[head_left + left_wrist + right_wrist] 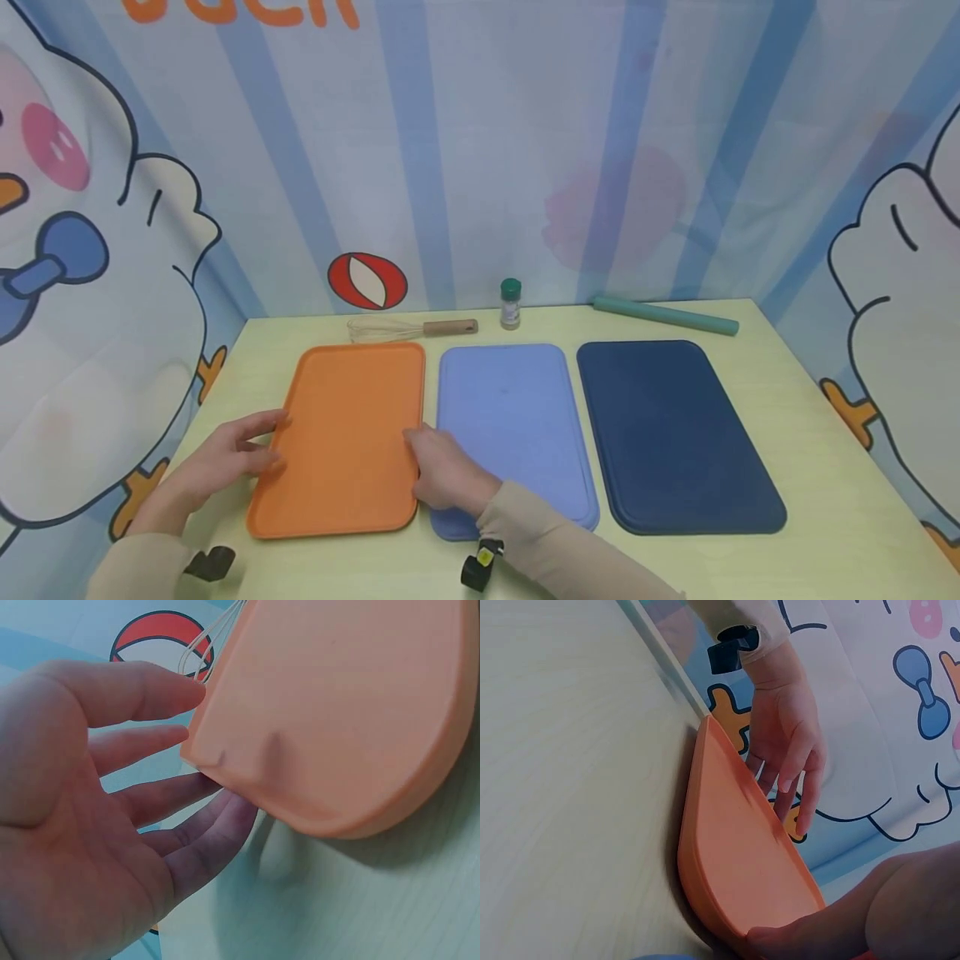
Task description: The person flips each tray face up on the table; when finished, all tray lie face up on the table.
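My sleeved forearms reach in from the lower edge, the left forearm (142, 567) at the far left, the right forearm (573, 546) slanting up and leftward. My left hand (221, 454) is loosely spread, palm turned inward, its fingers (142, 742) apart and gently bent. My right hand (447, 471) is curled in a grip, most of its fingers hidden, its wrist (480, 493) nearly in line with the forearm.
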Motion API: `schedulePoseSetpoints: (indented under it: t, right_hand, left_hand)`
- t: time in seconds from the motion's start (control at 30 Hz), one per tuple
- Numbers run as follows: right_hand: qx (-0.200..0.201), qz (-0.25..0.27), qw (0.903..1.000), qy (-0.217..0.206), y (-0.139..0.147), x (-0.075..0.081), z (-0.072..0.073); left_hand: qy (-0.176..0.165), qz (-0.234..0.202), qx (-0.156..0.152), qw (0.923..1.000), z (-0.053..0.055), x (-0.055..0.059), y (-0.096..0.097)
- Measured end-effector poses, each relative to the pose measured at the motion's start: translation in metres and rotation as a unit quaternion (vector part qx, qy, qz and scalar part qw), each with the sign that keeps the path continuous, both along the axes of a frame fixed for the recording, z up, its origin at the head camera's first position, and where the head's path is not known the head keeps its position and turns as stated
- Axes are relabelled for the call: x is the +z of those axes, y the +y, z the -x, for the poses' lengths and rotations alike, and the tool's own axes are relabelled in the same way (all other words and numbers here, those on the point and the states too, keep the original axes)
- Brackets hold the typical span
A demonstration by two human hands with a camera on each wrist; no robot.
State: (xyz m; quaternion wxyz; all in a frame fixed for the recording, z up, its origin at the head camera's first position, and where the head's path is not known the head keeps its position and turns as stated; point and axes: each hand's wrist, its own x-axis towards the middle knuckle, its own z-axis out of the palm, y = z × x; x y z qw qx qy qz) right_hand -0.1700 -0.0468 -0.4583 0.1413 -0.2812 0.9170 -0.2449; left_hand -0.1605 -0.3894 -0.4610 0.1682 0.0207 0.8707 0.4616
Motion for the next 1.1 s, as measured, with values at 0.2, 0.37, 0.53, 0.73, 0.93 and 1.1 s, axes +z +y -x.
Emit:
schedulePoseSetpoints:
  t: [0.2, 0.37, 0.53, 0.73, 0.93, 1.1]
  right_hand:
    - [0.005, -0.011, 0.9999, 0.000, 0.001, 0.001, -0.001]
    - [0.001, -0.026, 0.9997, 0.000, 0.001, 0.001, -0.002]
    - [-0.007, -0.020, 0.9997, -0.009, 0.002, 0.001, -0.005]
    - [0.016, 0.015, 0.9997, -0.012, 0.009, 0.001, -0.004]
    - [0.039, 0.048, 0.9971, -0.044, 0.022, 0.006, -0.004]
    - [0.070, 0.068, 0.9942, -0.043, 0.035, 0.009, 0.002]
  left_hand:
    - [-0.010, -0.007, -0.004, 0.9999, -0.002, 0.003, 0.000]
    - [-0.012, 0.000, -0.007, 0.9999, -0.002, 0.005, 0.001]
    - [-0.010, 0.011, -0.009, 0.9998, -0.001, 0.005, 0.003]
    - [-0.002, 0.035, -0.009, 0.9994, 0.000, 0.007, 0.006]
    - [0.029, 0.079, -0.007, 0.9964, 0.002, 0.009, 0.012]
    - [0.119, 0.157, 0.003, 0.9804, 0.001, 0.007, 0.026]
